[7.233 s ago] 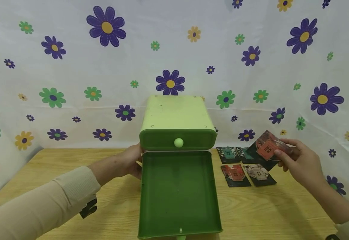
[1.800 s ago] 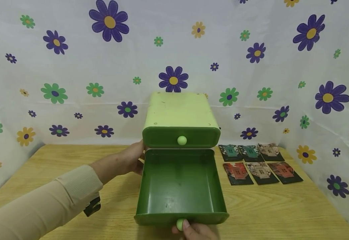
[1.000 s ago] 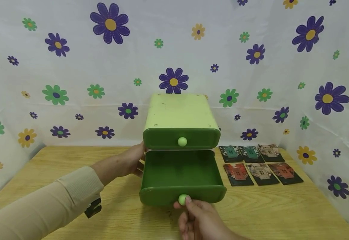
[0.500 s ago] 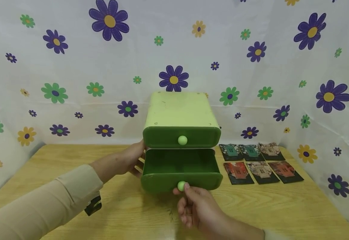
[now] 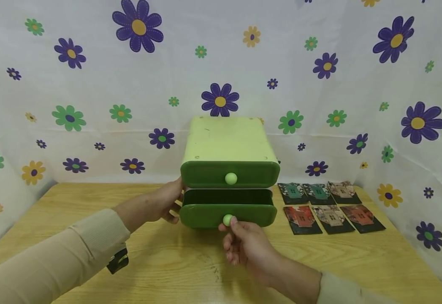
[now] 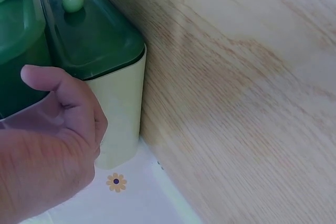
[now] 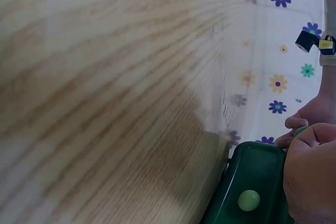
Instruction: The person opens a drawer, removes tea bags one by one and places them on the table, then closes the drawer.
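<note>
The lower knob (image 5: 228,220) is pinched between the thumb and forefinger of the right hand (image 5: 253,245), the other fingers being left curled loosely beneath. By that knob the lower drawer (image 5: 202,215) is held, partly drawn out, with a dark gap shown above its front. The cabinet (image 5: 228,141) is set straight beyond it as seen from the right fingers, so the drawer's slide runs along the line away from the person, while the long axis of its front is laid crosswise. The knob is reached most nearly by the right hand; the cabinet's left side is touched by the left hand (image 5: 164,200), whose relaxed fingers are partly hidden and wrapped round nothing. The upper drawer (image 5: 202,175) is seated flush, its front glossy, dark green and round-cornered, fitted with a smooth, pale green ball. The casing is coloured pale yellow-green and lightly scuffed; whether metal or plastic cannot be told. To its right, six flat, square-cornered packets (image 5: 332,219) are laid in two rows on the wood-grained tabletop (image 5: 141,261).
</note>
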`<state>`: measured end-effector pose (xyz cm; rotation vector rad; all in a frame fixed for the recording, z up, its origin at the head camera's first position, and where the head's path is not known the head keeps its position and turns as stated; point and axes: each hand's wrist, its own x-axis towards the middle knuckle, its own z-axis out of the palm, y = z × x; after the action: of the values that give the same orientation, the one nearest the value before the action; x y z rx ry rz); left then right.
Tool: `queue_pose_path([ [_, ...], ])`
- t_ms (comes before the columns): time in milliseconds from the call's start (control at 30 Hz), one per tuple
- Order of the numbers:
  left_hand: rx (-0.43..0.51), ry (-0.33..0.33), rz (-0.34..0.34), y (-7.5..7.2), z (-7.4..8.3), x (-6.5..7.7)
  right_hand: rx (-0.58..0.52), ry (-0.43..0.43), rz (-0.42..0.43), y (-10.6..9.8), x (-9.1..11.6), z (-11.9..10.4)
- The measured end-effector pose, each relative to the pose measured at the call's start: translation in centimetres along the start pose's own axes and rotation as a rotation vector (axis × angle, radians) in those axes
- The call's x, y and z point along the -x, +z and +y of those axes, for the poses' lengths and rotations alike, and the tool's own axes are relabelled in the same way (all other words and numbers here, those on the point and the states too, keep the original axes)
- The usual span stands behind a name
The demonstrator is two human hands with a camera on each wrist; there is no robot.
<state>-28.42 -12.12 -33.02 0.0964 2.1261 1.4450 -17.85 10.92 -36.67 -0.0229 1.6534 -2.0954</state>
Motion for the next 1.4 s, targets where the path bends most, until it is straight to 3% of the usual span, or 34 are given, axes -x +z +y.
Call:
queue_pose_path([
  [233, -0.003, -0.005, 0.002, 0.0, 0.1, 0.0, 0.028, -0.033, 0.020, -0.5, -1.0, -0.6],
  [467, 0.012, -0.035, 0.005, -0.1, 0.1, 0.1, 0.045, -0.072, 0.091, -0.6, -2.1, -1.0],
  [733, 0.074, -0.030, -0.018, -0.3, 0.4, -0.2, 0.117, -0.126, 0.144, -0.6, -2.9, -1.1],
  [967, 0.184, -0.039, 0.044, -0.2, -0.7, -0.8, 0.177, -0.107, 0.161, -1.4, -2.8, -0.7],
  [1267, 0.132, -0.032, 0.060, 0.2, -1.7, -1.0, 0.358, -0.023, 0.198, -2.6, -2.7, 0.6],
  [1400, 0.144, -0.056, 0.043, 0.7, -2.5, -1.1, 0.367, 0.028, 0.168, -3.2, -3.5, 1.1],
])
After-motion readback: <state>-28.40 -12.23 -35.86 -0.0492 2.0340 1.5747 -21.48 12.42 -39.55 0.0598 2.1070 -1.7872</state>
